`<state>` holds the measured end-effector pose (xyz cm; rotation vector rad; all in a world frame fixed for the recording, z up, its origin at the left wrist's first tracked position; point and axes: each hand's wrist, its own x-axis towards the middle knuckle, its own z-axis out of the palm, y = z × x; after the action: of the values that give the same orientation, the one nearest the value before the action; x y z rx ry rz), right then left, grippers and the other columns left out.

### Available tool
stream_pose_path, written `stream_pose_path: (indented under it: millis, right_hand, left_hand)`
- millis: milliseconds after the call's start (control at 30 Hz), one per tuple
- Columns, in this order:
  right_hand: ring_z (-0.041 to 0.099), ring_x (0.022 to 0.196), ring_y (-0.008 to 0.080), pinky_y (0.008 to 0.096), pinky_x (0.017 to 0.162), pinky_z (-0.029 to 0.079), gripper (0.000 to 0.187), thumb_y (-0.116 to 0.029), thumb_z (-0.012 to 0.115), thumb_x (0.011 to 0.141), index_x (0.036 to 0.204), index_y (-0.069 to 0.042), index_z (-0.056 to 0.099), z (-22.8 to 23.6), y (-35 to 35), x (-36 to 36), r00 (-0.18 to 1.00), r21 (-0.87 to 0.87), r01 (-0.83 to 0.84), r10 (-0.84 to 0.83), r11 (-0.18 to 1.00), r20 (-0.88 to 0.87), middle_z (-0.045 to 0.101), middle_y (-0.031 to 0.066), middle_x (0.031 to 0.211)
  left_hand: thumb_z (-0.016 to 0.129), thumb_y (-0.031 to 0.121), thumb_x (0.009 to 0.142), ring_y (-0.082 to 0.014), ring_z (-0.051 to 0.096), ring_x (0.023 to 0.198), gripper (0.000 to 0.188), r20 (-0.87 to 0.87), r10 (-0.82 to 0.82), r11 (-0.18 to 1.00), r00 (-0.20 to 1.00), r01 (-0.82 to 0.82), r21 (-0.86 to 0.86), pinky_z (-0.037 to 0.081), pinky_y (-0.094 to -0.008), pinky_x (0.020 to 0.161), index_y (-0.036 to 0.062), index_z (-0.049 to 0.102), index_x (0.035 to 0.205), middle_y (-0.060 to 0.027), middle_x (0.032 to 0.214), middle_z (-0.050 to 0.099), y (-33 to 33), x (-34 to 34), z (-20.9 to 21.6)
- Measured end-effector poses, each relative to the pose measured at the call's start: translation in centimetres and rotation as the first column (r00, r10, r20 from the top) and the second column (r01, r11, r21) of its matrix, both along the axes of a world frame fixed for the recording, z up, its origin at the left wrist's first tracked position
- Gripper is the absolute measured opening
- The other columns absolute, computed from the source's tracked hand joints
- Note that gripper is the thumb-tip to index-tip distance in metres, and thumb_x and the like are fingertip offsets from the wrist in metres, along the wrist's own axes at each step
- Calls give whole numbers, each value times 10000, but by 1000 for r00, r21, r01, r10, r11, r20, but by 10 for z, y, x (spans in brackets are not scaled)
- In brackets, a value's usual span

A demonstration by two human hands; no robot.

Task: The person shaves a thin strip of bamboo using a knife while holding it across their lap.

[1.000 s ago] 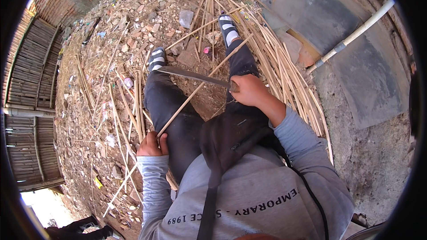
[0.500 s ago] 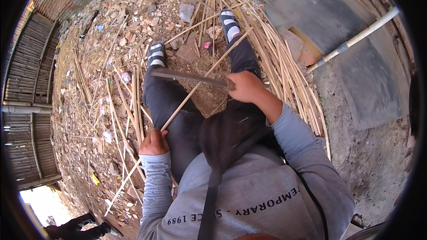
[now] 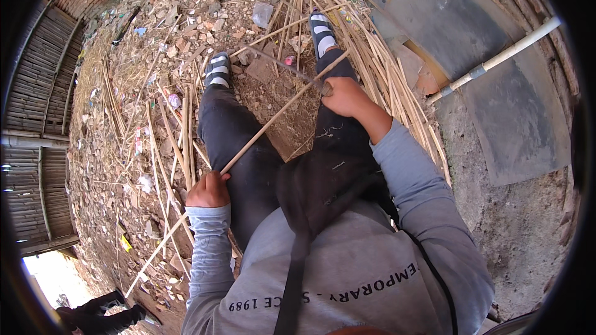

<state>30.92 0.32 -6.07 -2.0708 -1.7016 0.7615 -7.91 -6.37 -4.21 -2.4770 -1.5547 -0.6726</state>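
Note:
My left hand (image 3: 208,190) is closed around a long thin bamboo strip (image 3: 267,125) beside my left thigh. From there the strip slants up across my legs to the far right, and its other end runs down past my left forearm to the ground. My right hand (image 3: 345,97) grips the handle of a long-bladed knife (image 3: 282,65) above my right leg. The blade points to the far left and crosses the strip close to its far end; it appears to touch it. A dark bag (image 3: 310,189) lies over my lap.
Many split bamboo strips (image 3: 406,111) lie in a pile along my right leg, with more loose strips (image 3: 186,130) on the left. Rubble and litter (image 3: 167,37) cover the ground. Flat dark panels (image 3: 515,111) and a pale pole (image 3: 496,59) are at right. Another person's dark-clothed legs (image 3: 102,313) show lower left.
The knife has swung away from me along the strip, from near its middle toward its far end, and its blade now angles farther up. My left hand and the strip's near end have shifted slightly left.

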Motion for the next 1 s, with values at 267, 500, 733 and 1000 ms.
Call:
stream_pose_path:
  millis: [267, 500, 733, 1000]
  right_hand:
    - [677, 887, 408, 464, 762, 528, 284, -213, 703, 778, 997, -33, 691, -50, -7, 19, 986, 87, 147, -140, 985, -85, 698, 218, 896]
    - [673, 895, 424, 478, 799, 528, 253, -231, 679, 771, 940, -42, 692, -11, -15, -17, 984, -44, -174, 172, 984, -37, 699, 228, 898]
    - [662, 903, 439, 474, 808, 519, 263, -224, 669, 778, 941, -19, 684, -19, -4, -11, 994, 37, -24, 28, 999, -107, 696, 239, 906]
    - [651, 846, 446, 455, 750, 518, 247, -202, 690, 753, 913, -14, 670, -53, 0, 29, 994, 58, 102, -99, 993, -49, 681, 241, 878]
  left_hand:
    - [749, 240, 871, -349, 611, 568, 242, -37, 22, 1000, 999, -23, -15, 462, -456, 508, 113, 558, 792, -112, 654, 604, -3, 3, 6]
    - [753, 254, 866, -347, 619, 574, 237, -21, 14, 1000, 1000, -14, 1, 463, -455, 506, 117, 571, 800, -101, 662, 617, -1, 2, -3]
    - [757, 233, 861, -347, 616, 571, 233, -11, 25, 1000, 1000, -25, 8, 456, -457, 501, 111, 568, 800, -110, 661, 615, -3, -6, 0]
    - [728, 268, 892, -292, 642, 589, 218, -89, -32, 998, 996, 36, 47, 473, -421, 515, 124, 583, 819, -55, 687, 637, 3, -9, 1]
